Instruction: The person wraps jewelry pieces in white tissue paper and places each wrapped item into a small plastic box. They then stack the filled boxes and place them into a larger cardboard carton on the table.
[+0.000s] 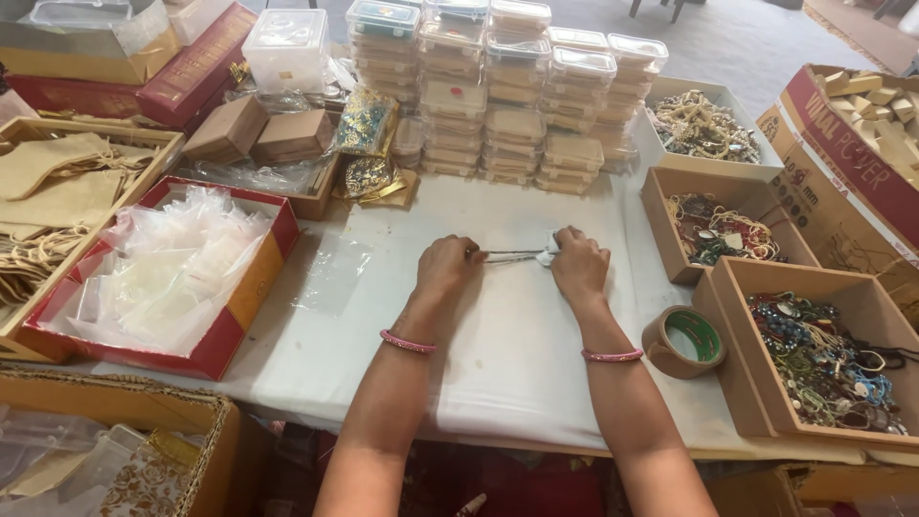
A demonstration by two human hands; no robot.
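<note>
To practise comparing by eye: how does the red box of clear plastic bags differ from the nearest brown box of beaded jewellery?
The red box sits beside the left hand; the brown box sits to the right of the right hand. The red box has red and yellow walls; the brown box is plain brown. The red box holds pale clear bags; the brown box holds tangled, many-coloured beads. Both are open-topped and rest on the white table.
</note>
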